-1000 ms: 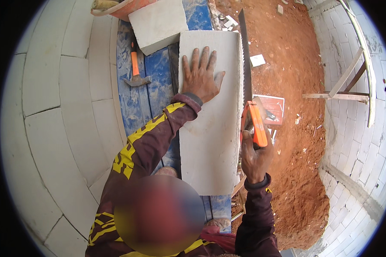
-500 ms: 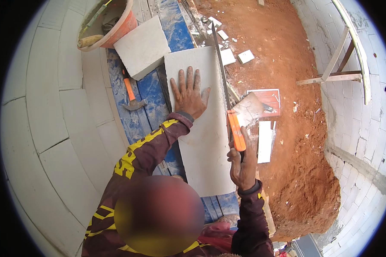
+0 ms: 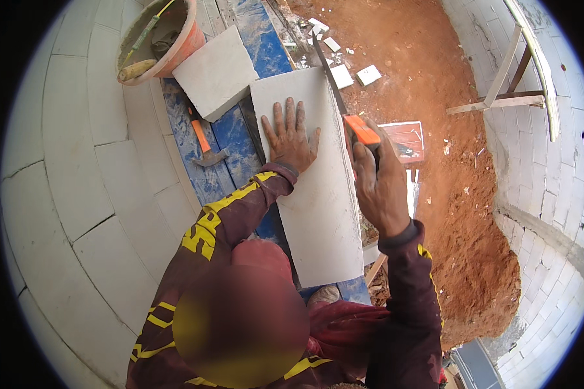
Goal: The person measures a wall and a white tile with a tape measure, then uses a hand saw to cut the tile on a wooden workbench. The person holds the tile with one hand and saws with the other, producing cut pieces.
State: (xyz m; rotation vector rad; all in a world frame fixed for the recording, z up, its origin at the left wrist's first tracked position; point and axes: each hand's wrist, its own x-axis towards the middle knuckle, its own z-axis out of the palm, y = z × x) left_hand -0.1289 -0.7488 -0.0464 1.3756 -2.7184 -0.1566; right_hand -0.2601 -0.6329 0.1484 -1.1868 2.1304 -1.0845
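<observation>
Left hand (image 3: 291, 141) spread flat on pale block (image 3: 321, 214); right hand (image 3: 381, 188) grips saw (image 3: 361, 129) along right edge. Risk: block may shift if left palm slips.

Bright, diffuse daylight; shadows soft. Black fisheye rim; left wall (image 3: 78, 194) bowed. Round blurred patch (image 3: 240, 327) low centre.

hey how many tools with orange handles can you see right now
2: the hammer on the blue boards, left of the long pale block, and the saw in the right hand, at that block's right edge. Others may be hidden, perhaps in the bucket.
</observation>
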